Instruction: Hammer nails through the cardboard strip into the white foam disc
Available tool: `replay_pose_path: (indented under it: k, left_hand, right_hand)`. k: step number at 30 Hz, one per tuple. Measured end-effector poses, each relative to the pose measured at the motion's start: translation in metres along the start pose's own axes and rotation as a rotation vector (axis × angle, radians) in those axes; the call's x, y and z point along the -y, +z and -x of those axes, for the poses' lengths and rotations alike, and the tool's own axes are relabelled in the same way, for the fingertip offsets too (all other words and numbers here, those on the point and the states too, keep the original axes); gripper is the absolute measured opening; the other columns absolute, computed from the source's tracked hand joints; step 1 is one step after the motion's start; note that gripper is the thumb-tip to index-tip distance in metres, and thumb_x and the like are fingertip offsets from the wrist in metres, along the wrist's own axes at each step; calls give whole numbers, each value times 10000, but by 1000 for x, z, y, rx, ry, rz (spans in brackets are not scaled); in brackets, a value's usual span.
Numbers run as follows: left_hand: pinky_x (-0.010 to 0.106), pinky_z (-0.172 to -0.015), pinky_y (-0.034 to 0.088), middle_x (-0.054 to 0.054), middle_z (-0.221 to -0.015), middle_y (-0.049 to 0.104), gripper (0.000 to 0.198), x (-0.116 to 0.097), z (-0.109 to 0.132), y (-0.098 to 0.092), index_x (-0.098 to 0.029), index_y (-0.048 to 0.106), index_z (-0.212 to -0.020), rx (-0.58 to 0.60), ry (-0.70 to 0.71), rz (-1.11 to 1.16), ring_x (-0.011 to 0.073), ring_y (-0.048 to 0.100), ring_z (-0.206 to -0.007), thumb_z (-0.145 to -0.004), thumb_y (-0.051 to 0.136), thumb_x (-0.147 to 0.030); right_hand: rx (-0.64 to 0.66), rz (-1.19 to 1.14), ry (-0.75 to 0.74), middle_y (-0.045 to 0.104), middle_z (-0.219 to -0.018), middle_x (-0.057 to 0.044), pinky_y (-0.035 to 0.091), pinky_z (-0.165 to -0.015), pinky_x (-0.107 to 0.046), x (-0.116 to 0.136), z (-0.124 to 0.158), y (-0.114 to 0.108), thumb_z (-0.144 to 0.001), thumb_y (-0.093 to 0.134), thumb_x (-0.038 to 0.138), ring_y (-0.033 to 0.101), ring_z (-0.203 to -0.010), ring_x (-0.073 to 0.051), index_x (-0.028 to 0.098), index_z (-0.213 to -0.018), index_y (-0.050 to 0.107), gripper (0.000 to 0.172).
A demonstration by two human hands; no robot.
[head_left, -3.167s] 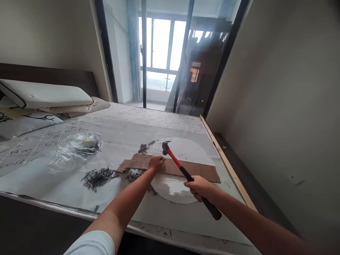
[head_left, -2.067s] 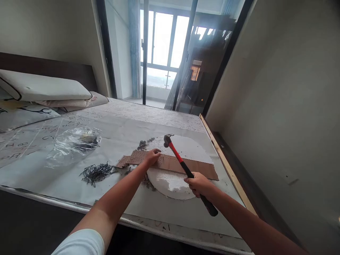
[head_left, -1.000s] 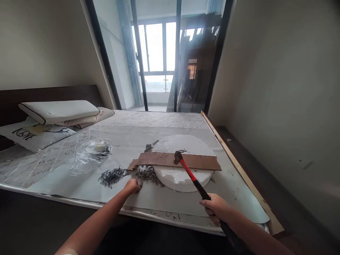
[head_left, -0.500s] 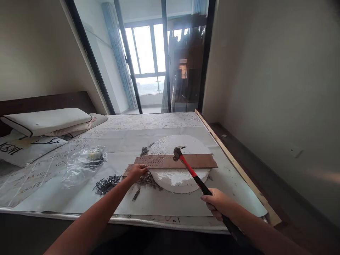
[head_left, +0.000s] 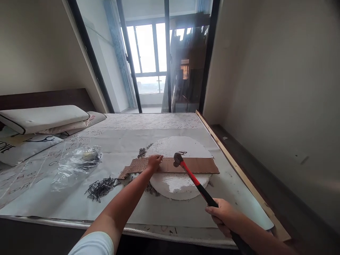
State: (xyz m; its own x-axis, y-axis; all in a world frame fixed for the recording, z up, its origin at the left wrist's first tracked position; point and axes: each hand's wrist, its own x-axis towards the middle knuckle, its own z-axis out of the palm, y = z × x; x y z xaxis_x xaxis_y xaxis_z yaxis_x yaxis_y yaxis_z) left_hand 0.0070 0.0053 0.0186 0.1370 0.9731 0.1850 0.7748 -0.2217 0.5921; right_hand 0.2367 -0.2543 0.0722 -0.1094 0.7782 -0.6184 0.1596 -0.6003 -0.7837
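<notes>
Left hand (head_left: 154, 162) pinching nail, too small to see clearly, upright on brown board (head_left: 198, 165) lying across white foam disc (head_left: 177, 184) on bed. Right hand (head_left: 224, 216) wrapping fingers around hammer (head_left: 195, 181), head hovering just right of left fingers. Nail-starting step, likely; next calling for light, accurate tap clear of fingertips.

- Beyond the left hand (head_left: 154, 162), a sheet-covered bed (head_left: 132, 132) stretched toward dark-framed glass doors (head_left: 164, 56).
- Daylight came through a window (head_left: 147, 49) behind them.
- Pillows (head_left: 42, 118) lay far left against a dark headboard (head_left: 45, 99).
- A plain wall (head_left: 278, 78) rose right of the right hand (head_left: 224, 216).
</notes>
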Motion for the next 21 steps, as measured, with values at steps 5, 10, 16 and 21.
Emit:
replay_pose_path:
  k: [5, 10, 16, 21]
  left_hand:
    - [236, -535, 263, 2, -531, 511, 432, 9, -3, 9, -170, 539, -524, -36, 34, -2, 123, 437, -556, -778, 382, -482]
    - [229, -537, 249, -7, -545, 494, 423, 13, -6, 15, -164, 518, -527, -50, 76, -12, 113, 416, -559, -787, 394, -475]
    - [233, -538, 230, 6, -566, 532, 417, 10, -3, 18, -159, 542, -558, -53, 75, -84, 109, 408, -550, -812, 390, -451]
    - [234, -545, 232, 14, -597, 568, 417, 11, 0, 22, -165, 576, -592, -64, 95, -81, 108, 430, -553, -824, 386, -454]
  right_hand:
    - [24, 17, -6, 271, -351, 129, 205, -254, -182, 1, -6, -6, -798, 424, 211, 201, -231, -46, 220, -710, 303, 150]
    - [20, 22, -4, 261, -363, 131, 205, -254, -175, 2, -10, -8, -809, 418, 213, 197, -241, -43, 219, -719, 305, 145]
    - [42, 42, -33, 277, -384, 128, 216, -267, -175, 20, -13, -9, -814, 451, 250, 215, -260, -42, 220, -722, 306, 175]
    - [42, 121, -76, 317, -405, 118, 231, -287, -172, 60, -15, -10, -840, 460, 292, 249, -283, -38, 218, -707, 296, 224]
